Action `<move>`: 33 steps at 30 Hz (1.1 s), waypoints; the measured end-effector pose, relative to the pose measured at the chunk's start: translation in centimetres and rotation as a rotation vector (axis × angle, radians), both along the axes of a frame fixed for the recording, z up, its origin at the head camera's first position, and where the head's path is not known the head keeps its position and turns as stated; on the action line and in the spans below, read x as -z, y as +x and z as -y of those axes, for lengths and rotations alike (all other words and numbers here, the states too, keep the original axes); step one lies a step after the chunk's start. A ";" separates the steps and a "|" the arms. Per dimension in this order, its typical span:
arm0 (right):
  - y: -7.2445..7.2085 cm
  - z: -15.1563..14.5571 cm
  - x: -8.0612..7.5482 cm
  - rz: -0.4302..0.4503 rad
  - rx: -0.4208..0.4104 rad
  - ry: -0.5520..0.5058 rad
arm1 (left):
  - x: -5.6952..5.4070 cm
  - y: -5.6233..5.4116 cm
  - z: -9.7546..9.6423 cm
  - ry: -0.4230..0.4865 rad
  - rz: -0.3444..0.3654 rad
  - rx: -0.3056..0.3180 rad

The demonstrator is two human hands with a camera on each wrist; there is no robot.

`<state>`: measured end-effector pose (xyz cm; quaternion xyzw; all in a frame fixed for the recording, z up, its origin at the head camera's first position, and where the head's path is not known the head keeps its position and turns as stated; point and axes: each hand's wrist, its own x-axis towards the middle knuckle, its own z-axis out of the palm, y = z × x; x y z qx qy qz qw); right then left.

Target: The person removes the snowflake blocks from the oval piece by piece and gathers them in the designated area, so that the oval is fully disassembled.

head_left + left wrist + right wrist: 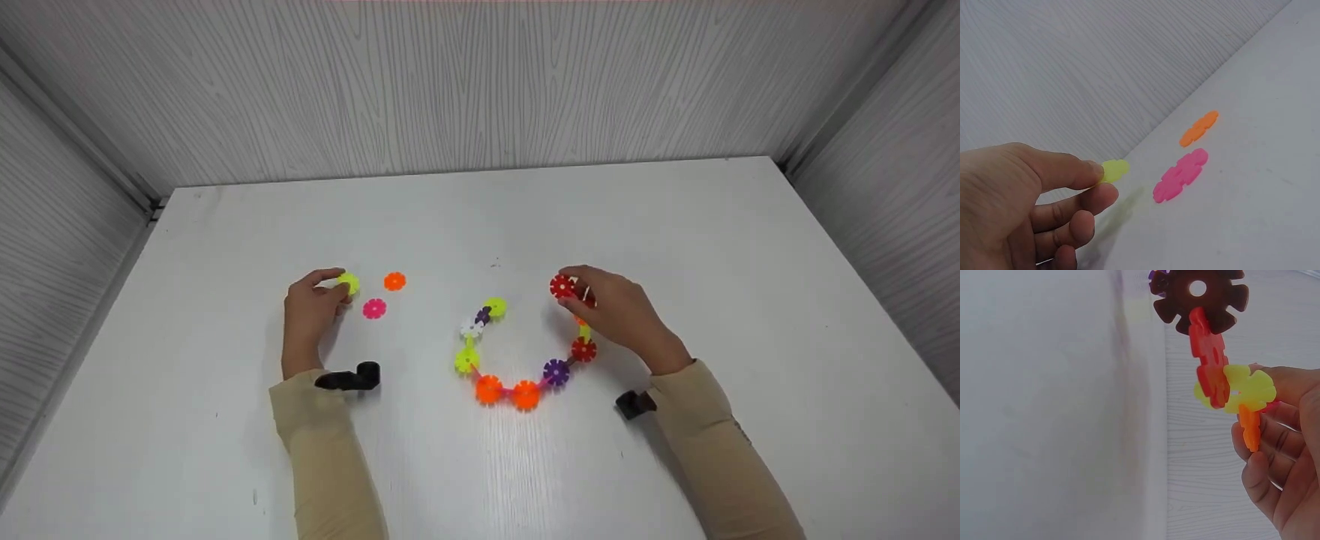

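My left hand (309, 315) pinches a yellow-green notched disc (1115, 170) between thumb and finger at the left of the table. Close by lie a pink disc (374, 308) and an orange disc (394, 281). With its thumb and fingers, my right hand (622, 311) grips the red disc (562, 286) at the right end of a chain of interlocked flower-shaped discs. This chain curves through purple (556, 373), orange (489, 389) and white (472, 328) discs to a yellow-green end disc (496, 307). The right wrist view shows an orange disc (1250, 428) slotted into a yellow one (1249, 387) beside the fingers.
A white table (480, 480) carries everything, with a grey wood-grain panel (465, 90) along its far edge. Side panels (892, 120) stand at left and right. Black wrist mounts (636, 405) stick out from both sleeves.
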<state>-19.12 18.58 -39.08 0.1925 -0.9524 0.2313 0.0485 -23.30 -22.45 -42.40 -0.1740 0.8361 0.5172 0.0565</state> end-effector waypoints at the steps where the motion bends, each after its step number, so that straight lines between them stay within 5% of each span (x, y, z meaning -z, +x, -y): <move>1: 0.0 0.0 0.0 -0.003 -0.001 0.000 | 0.0 0.0 0.0 -0.005 0.005 0.002; 14: -0.1 0.1 0.1 0.023 0.015 0.010 | 0.2 -0.3 -0.6 -0.221 0.083 0.039; 20: -0.1 -0.1 0.3 0.003 0.000 0.014 | 0.3 -0.2 -0.8 -0.298 0.063 0.056; 33: -0.2 -0.1 0.3 -0.002 -0.005 0.020 | -0.3 -0.3 -0.3 -0.126 0.043 0.085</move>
